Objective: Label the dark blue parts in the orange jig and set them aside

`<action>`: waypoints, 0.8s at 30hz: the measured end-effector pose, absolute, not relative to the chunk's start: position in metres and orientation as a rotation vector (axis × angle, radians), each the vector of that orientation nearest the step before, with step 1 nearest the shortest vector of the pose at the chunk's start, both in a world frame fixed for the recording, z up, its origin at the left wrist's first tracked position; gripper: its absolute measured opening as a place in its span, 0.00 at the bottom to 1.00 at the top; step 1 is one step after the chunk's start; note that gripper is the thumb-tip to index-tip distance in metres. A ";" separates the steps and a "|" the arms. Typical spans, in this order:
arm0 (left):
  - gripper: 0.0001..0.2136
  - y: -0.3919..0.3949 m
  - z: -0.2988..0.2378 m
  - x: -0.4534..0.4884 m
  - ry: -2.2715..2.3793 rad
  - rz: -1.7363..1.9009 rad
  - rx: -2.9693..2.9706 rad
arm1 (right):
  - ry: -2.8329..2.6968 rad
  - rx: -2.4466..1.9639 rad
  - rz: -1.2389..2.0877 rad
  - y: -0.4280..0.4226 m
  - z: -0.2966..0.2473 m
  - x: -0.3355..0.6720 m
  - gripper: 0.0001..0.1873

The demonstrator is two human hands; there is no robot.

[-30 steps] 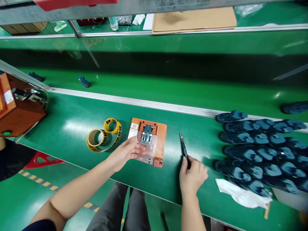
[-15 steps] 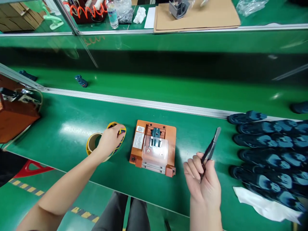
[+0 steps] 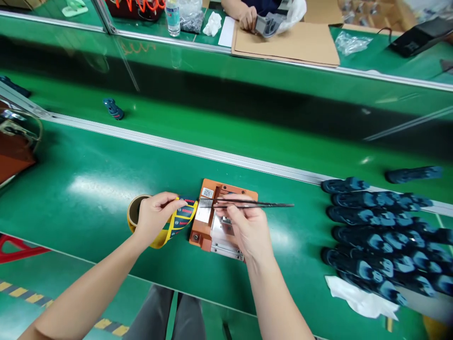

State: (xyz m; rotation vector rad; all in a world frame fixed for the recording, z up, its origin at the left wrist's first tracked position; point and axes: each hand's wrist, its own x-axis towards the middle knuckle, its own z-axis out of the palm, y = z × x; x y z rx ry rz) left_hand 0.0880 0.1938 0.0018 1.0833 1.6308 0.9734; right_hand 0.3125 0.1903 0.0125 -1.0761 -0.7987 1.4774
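My left hand [image 3: 154, 212] pinches the loose strip of a label roll [image 3: 134, 210], whose yellow-edged strip carries dark labels [image 3: 181, 222]. In my right hand [image 3: 247, 224] is a pair of black tweezers [image 3: 262, 204], held level with the tips pointing left near the top label by my left fingers. Whether the tips touch that label I cannot tell. Below the tweezers lies an orange fixture [image 3: 200, 231] with a clear plate and a code sticker. My right hand covers its middle, so the dark part seated there is mostly hidden.
Several dark blue housings [image 3: 368, 236] lie in rows at the right, above a white cloth [image 3: 361, 297]. Behind a metal rail [image 3: 177, 146] runs a green belt [image 3: 212, 127] with dark parts on it. Across it, another person's hand [image 3: 247, 19] holds a grey part over cardboard [image 3: 290, 47].
My right hand has swung left over the fixture, turning the tweezers toward the label strip. My left hand has drawn the strip's end rightward. Another person's hand now shows at the far bench.
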 end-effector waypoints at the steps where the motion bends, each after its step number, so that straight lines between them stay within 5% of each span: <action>1: 0.11 0.193 0.001 0.089 1.619 0.979 1.075 | -0.818 -1.065 1.480 0.198 0.014 0.308 0.14; 13: 0.15 0.198 0.006 0.097 1.685 0.841 1.449 | -0.928 -1.113 1.568 0.226 0.011 0.303 0.11; 24: 0.26 0.238 0.009 0.137 2.011 -0.214 2.219 | -0.981 -1.268 1.342 0.200 0.003 0.370 0.10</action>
